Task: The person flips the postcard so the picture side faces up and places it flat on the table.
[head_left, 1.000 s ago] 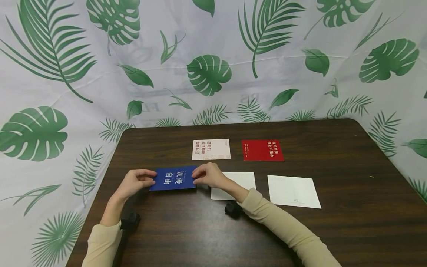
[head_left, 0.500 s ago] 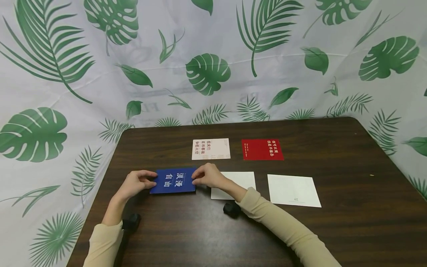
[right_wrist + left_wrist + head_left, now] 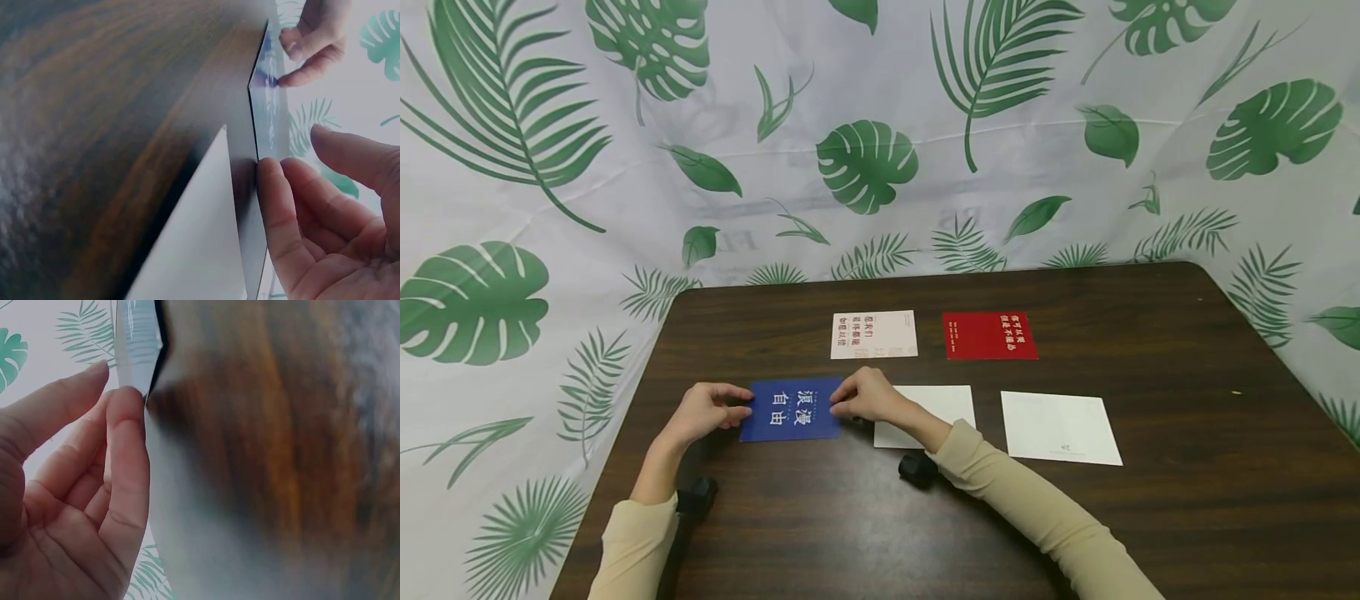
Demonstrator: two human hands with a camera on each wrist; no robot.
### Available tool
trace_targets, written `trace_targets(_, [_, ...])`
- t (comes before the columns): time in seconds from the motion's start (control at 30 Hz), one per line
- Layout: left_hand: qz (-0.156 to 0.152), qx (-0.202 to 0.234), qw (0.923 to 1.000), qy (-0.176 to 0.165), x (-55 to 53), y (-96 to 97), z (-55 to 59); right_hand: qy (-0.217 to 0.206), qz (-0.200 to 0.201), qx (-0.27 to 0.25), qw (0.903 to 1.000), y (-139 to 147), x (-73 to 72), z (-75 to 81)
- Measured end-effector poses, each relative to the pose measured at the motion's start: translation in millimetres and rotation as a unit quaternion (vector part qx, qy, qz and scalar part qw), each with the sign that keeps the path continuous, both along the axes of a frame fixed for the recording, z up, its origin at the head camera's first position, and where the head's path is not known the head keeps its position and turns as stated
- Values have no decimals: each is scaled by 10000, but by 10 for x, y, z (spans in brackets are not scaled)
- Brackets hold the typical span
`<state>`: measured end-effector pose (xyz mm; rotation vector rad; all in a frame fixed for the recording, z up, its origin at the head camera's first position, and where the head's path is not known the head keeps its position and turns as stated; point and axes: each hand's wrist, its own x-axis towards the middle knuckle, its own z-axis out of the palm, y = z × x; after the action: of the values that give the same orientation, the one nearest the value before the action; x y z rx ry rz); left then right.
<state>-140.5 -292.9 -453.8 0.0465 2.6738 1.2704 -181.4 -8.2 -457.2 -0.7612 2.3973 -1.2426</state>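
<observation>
A blue card (image 3: pixel 792 410) with white characters lies flat at the left of the dark table. My left hand (image 3: pixel 702 412) is at its left edge. In the left wrist view a fingertip touches the card (image 3: pixel 139 347) and the thumb stands apart from it. At the opposite edge is my right hand (image 3: pixel 874 395). In the right wrist view the index fingertip rests at the card's edge (image 3: pixel 265 119), with the thumb held away. A white card (image 3: pixel 936 404) lies partly hidden under my right hand and forearm.
Behind lie a cream card (image 3: pixel 874 335) with dark red characters and a red card (image 3: pixel 989 336). Another white card (image 3: pixel 1060 427) lies to the right. The brown table (image 3: pixel 1187 500) ends at a leaf-patterned white cloth (image 3: pixel 880 242).
The blue card has come down from a slight tilt to lie flat, its near edge shifting toward me. Both hands stay almost in place, and their thumbs and fingers now stand apart.
</observation>
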Motion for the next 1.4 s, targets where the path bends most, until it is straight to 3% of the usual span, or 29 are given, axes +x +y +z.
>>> trace_targets(0.23, [35, 35, 10000, 57, 7, 21, -19, -196, 73, -48, 9998, 34, 30, 7])
trace_targets(0.43, [87, 264, 9993, 236, 25, 68, -16, -27, 288, -342, 9990, 112, 50, 32])
trace_targets(0.6, [-9, 443, 9980, 461, 7, 158, 12, -9, 75, -567, 9984, 212, 45, 99])
trace_targets(0.87, [-143, 659, 9963, 525, -15, 325, 53, 147, 9, -576, 9982, 369, 35, 132])
trace_targets(1.4, [-926, 1144, 9881, 445, -202, 949, 53, -103, -387, -723, 9966, 773, -1, 189])
